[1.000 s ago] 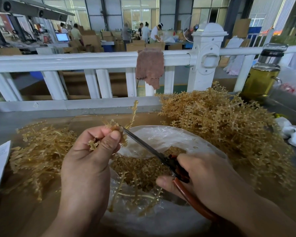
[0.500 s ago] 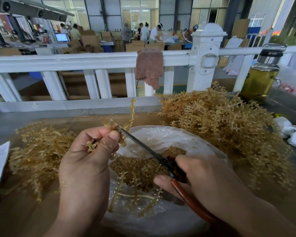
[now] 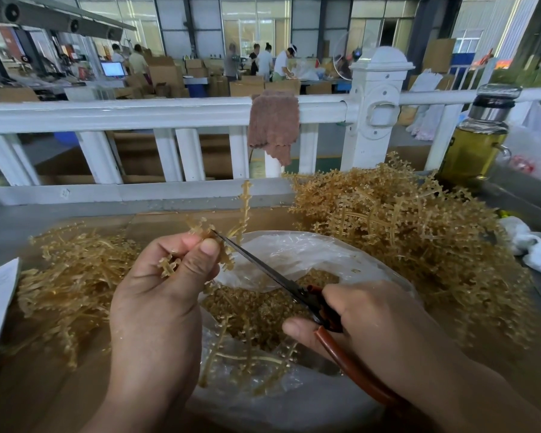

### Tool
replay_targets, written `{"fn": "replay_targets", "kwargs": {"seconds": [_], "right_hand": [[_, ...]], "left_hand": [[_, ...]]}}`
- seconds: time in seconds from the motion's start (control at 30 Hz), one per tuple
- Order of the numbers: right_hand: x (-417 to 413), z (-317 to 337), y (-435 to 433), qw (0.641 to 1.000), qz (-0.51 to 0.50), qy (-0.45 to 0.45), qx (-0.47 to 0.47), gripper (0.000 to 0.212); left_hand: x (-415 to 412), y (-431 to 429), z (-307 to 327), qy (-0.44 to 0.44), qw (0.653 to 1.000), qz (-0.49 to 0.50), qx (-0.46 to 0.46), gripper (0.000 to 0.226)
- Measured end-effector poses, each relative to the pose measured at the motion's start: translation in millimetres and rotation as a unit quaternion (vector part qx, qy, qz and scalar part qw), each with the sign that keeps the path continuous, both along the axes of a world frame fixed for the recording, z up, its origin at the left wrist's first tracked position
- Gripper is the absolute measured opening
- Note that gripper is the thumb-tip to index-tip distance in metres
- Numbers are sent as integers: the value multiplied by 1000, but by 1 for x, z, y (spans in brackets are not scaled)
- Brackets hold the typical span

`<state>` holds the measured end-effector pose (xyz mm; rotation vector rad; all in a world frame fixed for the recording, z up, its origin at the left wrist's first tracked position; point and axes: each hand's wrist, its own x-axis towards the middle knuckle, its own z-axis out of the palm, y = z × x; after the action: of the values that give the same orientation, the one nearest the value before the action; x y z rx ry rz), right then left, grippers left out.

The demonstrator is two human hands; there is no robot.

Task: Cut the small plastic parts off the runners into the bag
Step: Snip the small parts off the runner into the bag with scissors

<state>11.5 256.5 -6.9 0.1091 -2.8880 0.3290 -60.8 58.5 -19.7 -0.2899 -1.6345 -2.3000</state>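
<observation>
Two hands are working above the bag [image 3: 310, 254]. The left hand [image 3: 156, 307] is pinching a runner [image 3: 228, 248] between thumb and fingers, and the right hand [image 3: 372, 317] is gripping the scissors [image 3: 263, 270], whose tip is lying just beside the left thumb. A hasty snip is risking a nicked thumb, or parts [image 3: 256, 310] flying past the rim instead of joining those inside. An uncut pile [image 3: 403, 239] is crowding the bag's right, a stripped heap [image 3: 75, 276] its left and the rail [image 3: 138, 112] is closing the far side, so free room is lying mostly overhead.
</observation>
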Motion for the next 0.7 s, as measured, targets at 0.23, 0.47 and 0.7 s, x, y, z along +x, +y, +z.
{"fn": "replay_targets", "kwargs": {"seconds": [0.23,0.47,0.7], "right_hand": [[-1,-2,-2,1000,-5,-2,-13,72],[-1,1,-3,1000,-7,4,8,69],[2,5,-4,1000,-1,-6,-9,68]], "left_hand": [[-2,1,1,-20,998,-41,31,13],[-4,1,-2,-3,995,-84,50,14],[-4,0,-5,25,997,-70,7,20]]}}
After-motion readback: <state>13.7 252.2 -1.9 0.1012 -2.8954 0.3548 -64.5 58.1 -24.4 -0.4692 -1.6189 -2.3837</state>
